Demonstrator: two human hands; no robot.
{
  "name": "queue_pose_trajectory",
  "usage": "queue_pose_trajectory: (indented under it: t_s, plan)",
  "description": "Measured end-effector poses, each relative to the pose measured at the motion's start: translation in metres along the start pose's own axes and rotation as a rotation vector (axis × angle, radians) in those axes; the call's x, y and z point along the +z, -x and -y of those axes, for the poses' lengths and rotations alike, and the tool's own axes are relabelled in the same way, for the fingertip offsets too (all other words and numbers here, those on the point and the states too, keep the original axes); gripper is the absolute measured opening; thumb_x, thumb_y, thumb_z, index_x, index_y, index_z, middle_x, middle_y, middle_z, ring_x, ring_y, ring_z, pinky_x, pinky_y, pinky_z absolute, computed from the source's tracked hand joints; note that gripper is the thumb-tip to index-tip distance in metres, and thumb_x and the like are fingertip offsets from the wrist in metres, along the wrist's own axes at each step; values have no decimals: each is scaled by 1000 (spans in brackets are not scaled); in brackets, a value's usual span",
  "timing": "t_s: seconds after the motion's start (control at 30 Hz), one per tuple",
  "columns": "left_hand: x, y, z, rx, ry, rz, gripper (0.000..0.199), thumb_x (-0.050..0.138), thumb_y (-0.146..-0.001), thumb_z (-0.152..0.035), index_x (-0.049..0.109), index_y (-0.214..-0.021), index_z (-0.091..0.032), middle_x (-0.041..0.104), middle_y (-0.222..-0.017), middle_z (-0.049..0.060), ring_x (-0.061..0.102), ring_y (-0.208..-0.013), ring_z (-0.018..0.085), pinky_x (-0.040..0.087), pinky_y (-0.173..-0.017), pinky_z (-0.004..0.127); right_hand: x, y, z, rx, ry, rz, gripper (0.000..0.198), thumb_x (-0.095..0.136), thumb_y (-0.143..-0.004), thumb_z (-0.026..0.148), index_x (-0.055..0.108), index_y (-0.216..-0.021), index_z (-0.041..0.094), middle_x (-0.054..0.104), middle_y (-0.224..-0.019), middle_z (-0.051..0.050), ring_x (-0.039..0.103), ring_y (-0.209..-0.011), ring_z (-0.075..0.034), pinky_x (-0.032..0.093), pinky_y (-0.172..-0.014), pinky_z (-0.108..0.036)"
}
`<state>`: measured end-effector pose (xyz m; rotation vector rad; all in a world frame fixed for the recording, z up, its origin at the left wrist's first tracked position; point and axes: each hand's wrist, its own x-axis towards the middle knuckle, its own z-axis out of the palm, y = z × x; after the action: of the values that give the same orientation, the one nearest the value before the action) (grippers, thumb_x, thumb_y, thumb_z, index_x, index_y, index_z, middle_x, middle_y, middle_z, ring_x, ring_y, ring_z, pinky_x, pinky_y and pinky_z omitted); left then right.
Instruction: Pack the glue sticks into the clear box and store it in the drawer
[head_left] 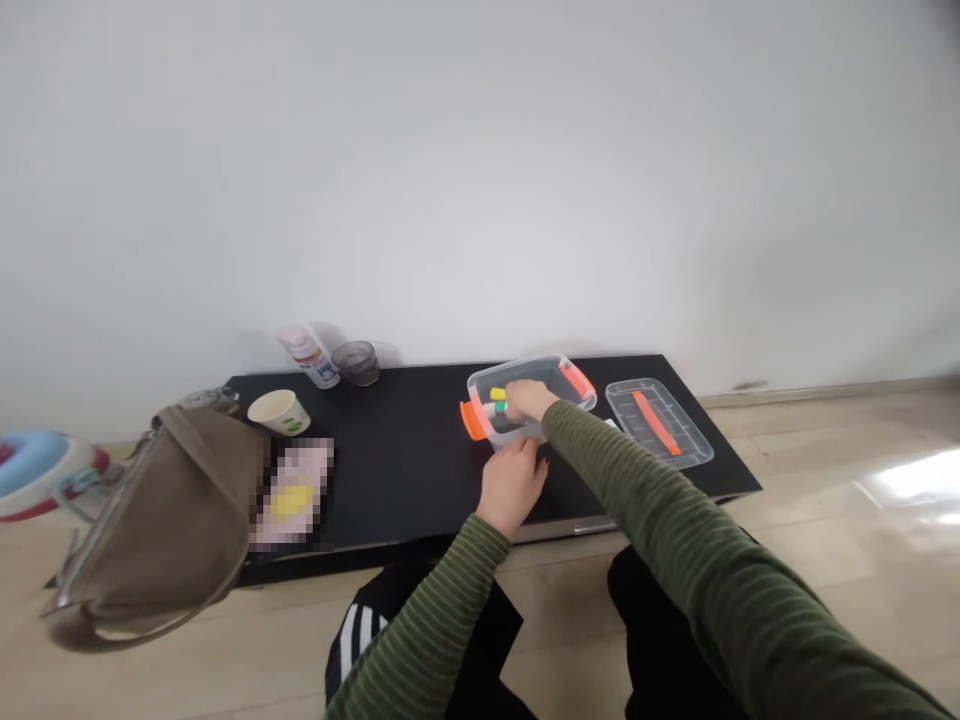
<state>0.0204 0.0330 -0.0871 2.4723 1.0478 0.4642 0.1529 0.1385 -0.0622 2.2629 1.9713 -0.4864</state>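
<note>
A clear plastic box with orange clip handles lies uncovered on the black table. My right hand reaches down into it, fingers closed around the end of a white tube with a green band, perhaps a marker. Its fingertips are partly hidden. Just beyond the tube, inside the box, is a yellow piece. At the near side of the box, my left hand has its fingers bent against the wall, gripping it. The clear lid with an orange handle lies flat to the right.
On the black table, a paper cup, a spray can and a dark glass bowl stand at the left. A brown bag hangs over the left end beside a blurred pink item. A white wall rises behind.
</note>
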Motion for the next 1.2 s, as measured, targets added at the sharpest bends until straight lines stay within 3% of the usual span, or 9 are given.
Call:
queue_pose_trajectory:
  t_s: [0.13,0.23,0.33,0.43,0.63,0.83,0.93,1.03,1.2]
  plan:
    - [-1,-7,-1,-122,382,-10,31,41,-94,-22,57,-120,-16,69,-115,14,66,-106,25,53,-87,38,-24,35,-33,-24,-137,-230,57,67,-76,29,50,-128,12,69,-113,-17,67,-97,-29,51,-78,-35]
    - [-3,-14,-2,-267,903,19,40,32,-98,-40,54,-119,-15,70,-97,12,70,-78,20,54,-59,29,-21,83,-60,-112,-279,-447,53,61,-78,27,46,-127,15,67,-111,-11,64,-99,-27,48,-80,-34]
    - [-3,-18,-6,-333,1149,13,62,19,-96,-61,51,-118,-14,63,-72,4,58,-48,15,37,-38,23,3,127,-78,-181,-327,-454,54,60,-76,21,46,-127,18,64,-115,-10,62,-100,-24,47,-82,-33]
    - [4,-14,-14,-245,975,19,62,22,-95,-65,50,-122,-17,57,-63,-1,49,-41,13,34,-40,24,41,152,-86,-290,-244,-348,49,60,-74,18,50,-122,18,63,-115,-10,60,-105,-25,46,-82,-33]
    - [31,-13,-29,-114,282,91,24,38,-98,-41,53,-99,-21,66,-79,5,65,-75,22,41,-67,30,89,157,-89,-224,-117,-263,29,55,-81,19,50,-110,17,63,-108,-10,58,-98,-24,46,-75,-31]
    - [34,-28,-24,-264,366,122,31,28,-101,-42,48,-90,-22,59,-65,1,61,-61,20,39,-61,28,75,163,-101,-109,54,-400,20,46,-90,14,52,-108,18,62,-107,-13,54,-104,-26,41,-67,-30]
    - [34,-28,-17,-314,410,139,37,25,-101,-49,48,-90,-22,57,-59,-1,60,-57,19,40,-60,28,66,163,-131,108,-33,-392,24,51,-88,16,51,-111,20,63,-111,-11,56,-105,-25,41,-68,-29]
    - [42,-27,-18,-255,129,173,35,30,-100,-49,50,-99,-21,63,-69,4,66,-68,24,42,-64,30,64,156,-169,336,-199,-294,33,58,-84,26,49,-115,18,64,-112,-10,61,-101,-25,43,-72,-31]
    - [73,-35,-27,-113,-317,208,31,39,-99,-42,52,-114,-18,63,-108,14,70,-87,31,49,-70,37,75,136,-191,437,-293,-163,47,63,-81,37,49,-120,14,63,-118,-14,63,-106,-29,45,-80,-34]
